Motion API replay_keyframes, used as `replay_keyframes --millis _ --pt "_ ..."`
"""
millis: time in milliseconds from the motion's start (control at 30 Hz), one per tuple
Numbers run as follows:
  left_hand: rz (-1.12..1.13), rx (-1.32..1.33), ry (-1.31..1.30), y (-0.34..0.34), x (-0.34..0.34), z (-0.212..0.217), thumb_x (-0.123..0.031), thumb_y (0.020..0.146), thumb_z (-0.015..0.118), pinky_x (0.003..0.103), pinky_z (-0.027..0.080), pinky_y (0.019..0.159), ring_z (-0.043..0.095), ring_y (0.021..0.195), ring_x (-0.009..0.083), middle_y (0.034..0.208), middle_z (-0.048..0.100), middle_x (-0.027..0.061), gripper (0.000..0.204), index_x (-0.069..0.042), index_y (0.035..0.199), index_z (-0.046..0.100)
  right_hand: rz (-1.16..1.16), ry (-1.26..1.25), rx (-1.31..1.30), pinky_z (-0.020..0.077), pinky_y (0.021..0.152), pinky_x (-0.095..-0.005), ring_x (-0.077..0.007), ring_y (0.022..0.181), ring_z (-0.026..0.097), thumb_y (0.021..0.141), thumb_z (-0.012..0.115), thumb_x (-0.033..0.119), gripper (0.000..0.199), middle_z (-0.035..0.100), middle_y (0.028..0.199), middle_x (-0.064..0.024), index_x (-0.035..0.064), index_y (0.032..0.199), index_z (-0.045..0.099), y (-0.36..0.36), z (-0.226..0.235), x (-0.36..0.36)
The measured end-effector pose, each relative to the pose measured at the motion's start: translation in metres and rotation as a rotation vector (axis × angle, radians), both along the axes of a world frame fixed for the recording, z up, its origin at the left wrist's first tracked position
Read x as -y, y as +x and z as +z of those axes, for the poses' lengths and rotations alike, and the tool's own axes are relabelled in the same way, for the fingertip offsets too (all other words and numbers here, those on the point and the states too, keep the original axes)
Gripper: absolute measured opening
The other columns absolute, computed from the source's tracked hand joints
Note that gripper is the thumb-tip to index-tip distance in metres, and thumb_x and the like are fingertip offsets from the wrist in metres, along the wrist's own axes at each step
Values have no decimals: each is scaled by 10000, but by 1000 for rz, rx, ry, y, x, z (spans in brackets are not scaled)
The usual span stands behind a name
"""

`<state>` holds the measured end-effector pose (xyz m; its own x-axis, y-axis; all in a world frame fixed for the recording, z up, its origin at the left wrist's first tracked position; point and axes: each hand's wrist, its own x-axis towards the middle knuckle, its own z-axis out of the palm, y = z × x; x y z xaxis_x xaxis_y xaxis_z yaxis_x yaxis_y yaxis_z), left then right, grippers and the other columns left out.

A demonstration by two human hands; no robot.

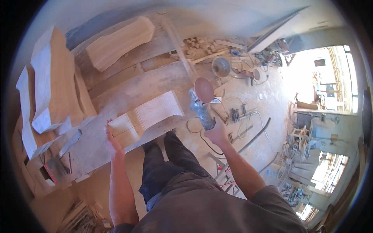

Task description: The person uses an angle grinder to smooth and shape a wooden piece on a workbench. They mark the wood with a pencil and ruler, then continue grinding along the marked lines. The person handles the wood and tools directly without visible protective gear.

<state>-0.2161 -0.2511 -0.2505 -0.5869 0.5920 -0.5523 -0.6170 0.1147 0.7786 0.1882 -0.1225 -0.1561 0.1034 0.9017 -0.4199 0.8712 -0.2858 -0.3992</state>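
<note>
My right hand (218, 131) is wrapped round the rear of a dusty angle grinder (201, 110), raised over the right end of the work. Its round reddish-brown sanding disc (204, 89) faces up and away from me. Below and to the left, a pale, shaped wooden block (153, 112) lies across the dusty workbench (105, 143). At the block's left end is my left hand (112, 143), its fingers stretched along the end face and touching it. The disc is apart from the wood.
Several large shaped wooden blocks (56, 81) stand stacked at the left. Another block (122, 42) lies at the back. Offcuts (200, 46) are heaped beyond the bench. Clamps (241, 114), cables and a long dark bar (254, 136) lie on the floor at right. A bright doorway (311, 77) opens far right.
</note>
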Motion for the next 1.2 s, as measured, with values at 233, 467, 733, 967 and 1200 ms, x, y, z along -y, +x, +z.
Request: replay_keyframes --millis 233,467,733,967,1200 --pt "-63 -23 -116 39 -53 -20 -586 1130 396 398 459 1135 573 1330 248 1525 555 111 668 -109 1584 504 -168 -139 -91 558 888 -462 -431 1031 717 634 804 169 642 728 1051 -267 -27 1224 645 13 63 36" --pt "-15 -221 -193 84 -96 -25 -545 1137 417 378 440 1109 563 1271 222 1400 629 117 659 -3 1464 601 -66 -9 -34 549 918 -427 -386 1024 723 629 792 172 715 734 1063 -258 -20 1300 635 49 40 39" --pt "193 -429 -135 177 -34 85 -246 1073 557 290 421 797 490 878 98 925 507 -32 159 -119 1000 617 65 -446 -615 551 906 -376 -270 990 698 620 783 161 678 734 1059 -174 -50 1252 656 77 60 1" --pt "-615 604 285 282 -59 159 -177 881 822 400 544 1020 699 1133 238 1316 678 161 525 32 1326 640 -30 -1272 -1501 554 837 -324 -190 873 677 610 781 189 666 698 997 -92 -8 1239 683 63 64 -7" --pt "-540 155 104 287 -71 152 -366 914 852 389 540 1035 707 1102 199 1271 721 103 683 31 1415 612 235 -424 -978 557 897 -363 -224 1013 688 676 788 97 555 696 1107 -92 -14 1207 671 26 69 -7"
